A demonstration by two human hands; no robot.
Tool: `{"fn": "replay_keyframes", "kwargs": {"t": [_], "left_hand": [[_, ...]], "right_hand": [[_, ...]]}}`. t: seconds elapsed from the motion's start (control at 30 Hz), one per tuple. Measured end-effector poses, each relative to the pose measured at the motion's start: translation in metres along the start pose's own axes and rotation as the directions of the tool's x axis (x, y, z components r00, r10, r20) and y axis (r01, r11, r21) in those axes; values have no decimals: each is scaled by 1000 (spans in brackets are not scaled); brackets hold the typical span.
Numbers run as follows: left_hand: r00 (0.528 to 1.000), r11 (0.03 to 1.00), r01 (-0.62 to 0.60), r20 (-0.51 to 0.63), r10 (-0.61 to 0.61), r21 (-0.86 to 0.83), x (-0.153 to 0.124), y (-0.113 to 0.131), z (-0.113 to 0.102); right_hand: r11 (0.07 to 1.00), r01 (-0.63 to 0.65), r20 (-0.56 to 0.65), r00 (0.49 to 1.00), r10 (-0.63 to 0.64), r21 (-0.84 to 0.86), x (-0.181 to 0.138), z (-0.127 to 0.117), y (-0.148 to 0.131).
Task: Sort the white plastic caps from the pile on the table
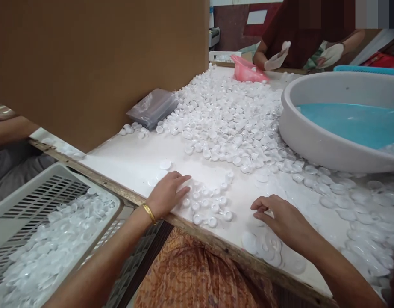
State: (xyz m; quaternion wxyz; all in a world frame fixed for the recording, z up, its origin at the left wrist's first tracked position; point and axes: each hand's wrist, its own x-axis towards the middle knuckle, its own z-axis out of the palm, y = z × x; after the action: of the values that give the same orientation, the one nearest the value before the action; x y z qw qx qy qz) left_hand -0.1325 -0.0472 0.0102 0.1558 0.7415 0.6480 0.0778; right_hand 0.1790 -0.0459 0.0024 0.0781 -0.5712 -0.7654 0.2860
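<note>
My left hand [167, 193] hovers over or rests on the near edge of the white table, its fingers stretched out and the thumb apart. Right beside its fingertips lies a loose group of small round white plastic caps [213, 208]. To the right of that group is my right hand [278, 218], fingers loosely bent towards the left with a small gap to the thumb; nothing shows in it. Below this hand some flat, clear-white round pieces [266, 248] lie by the table edge. A large heap of white caps [229, 115] spreads across the table beyond both hands.
A big cardboard box [97, 60] stands at the left, with a stack of clear plastic bags [154, 107] beside it. A grey tub [312, 128] with a blue inside sits right. Below left is a crate [112, 209] of white pieces. A gloved co-worker stands behind a pink scoop [248, 72].
</note>
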Motion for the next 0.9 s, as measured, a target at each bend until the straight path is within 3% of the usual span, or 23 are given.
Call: {"fn": "replay_keyframes", "kwargs": {"t": [0.07,0.17,0.33,0.47,0.57,0.7,0.9], "left_hand": [[999,999,28,38,-27,-35,3,8,9],[999,999,43,-8,-43,-7,14,17,22],[996,997,57,-71,-60,-47,41,28,34],[991,985,78,-97,-94,-156,49,28,31],[969,919,150,-130,-210,-365,47,21,27],[959,725,236,37,-279,-648,49,15,30],[947,734,274,42,-318,-621,64,18,40]], "right_hand": [[994,-57,-39,997,61,95,3,-4,-10],[958,-55,-112,990,90,283,13,-7,-35],[797,24,-101,994,47,604,58,5,-71],[771,20,-112,991,67,637,92,19,-80],[756,-16,-41,998,56,655,103,27,-82],[735,-80,57,997,56,673,110,37,-87],[764,-169,111,986,128,623,120,45,-89]]}}
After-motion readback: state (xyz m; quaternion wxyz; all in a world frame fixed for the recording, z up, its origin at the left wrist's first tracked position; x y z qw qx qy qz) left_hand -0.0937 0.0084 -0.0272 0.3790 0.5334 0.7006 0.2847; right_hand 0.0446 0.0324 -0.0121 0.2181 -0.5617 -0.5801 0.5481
